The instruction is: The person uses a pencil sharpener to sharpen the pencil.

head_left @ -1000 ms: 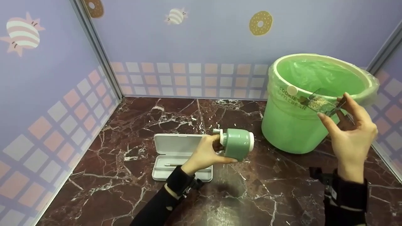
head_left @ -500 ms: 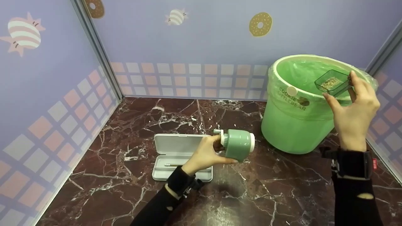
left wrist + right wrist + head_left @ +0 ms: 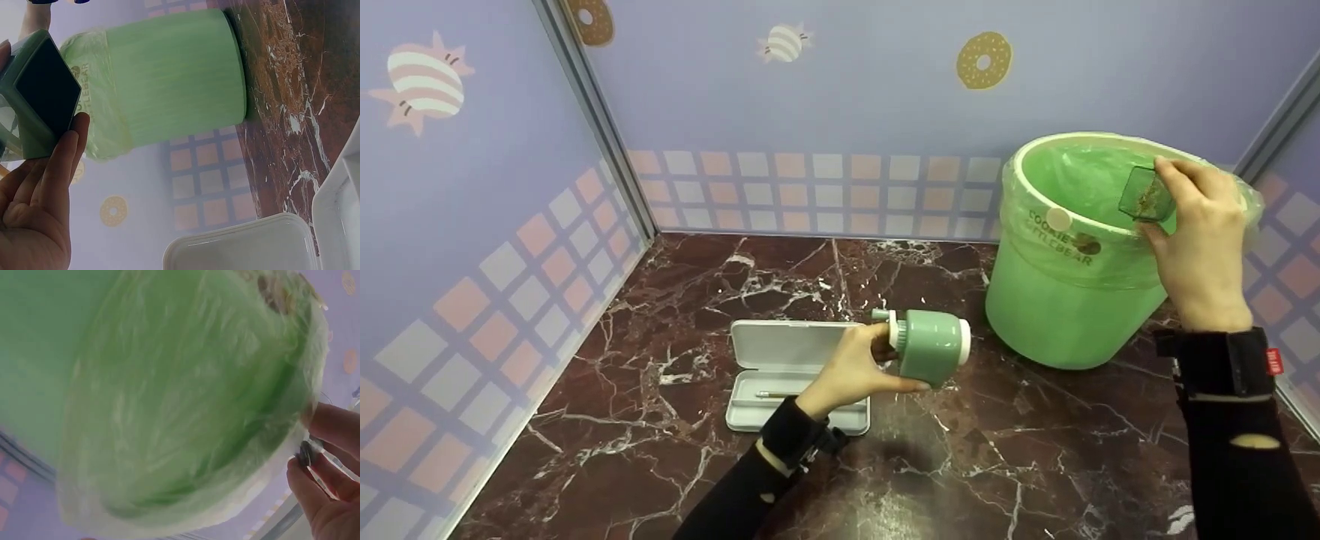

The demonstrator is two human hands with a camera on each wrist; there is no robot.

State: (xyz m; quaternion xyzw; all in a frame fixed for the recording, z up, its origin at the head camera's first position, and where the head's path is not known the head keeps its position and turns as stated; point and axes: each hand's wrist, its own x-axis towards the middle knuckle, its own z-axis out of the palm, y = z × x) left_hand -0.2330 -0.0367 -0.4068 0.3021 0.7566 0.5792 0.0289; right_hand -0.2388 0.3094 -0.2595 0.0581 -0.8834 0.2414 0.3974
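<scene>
My left hand (image 3: 846,373) grips a green crank pencil sharpener (image 3: 931,349) above the table, its white front to the right and its crank to the left. In the left wrist view the sharpener's dark underside (image 3: 49,90) faces the camera. Over the mouth of a green trash bin (image 3: 1065,307), my right hand (image 3: 1207,232) pinches a small see-through shavings drawer (image 3: 1132,193). The drawer is tilted steeply, with pencil shavings (image 3: 1149,199) visible inside. In the right wrist view the bin's liner (image 3: 185,399) fills most of the picture, and the drawer is barely visible.
An open white pencil case (image 3: 787,345) lies behind the left wrist, with a pencil (image 3: 772,394) in its tray. Pale scraps dot the dark marble table (image 3: 675,300). Patterned walls (image 3: 847,97) enclose the back and sides.
My right hand has risen from in front of the bin to over its mouth, and the drawer has tipped from roughly level to steep. The left hand with the sharpener has stayed put.
</scene>
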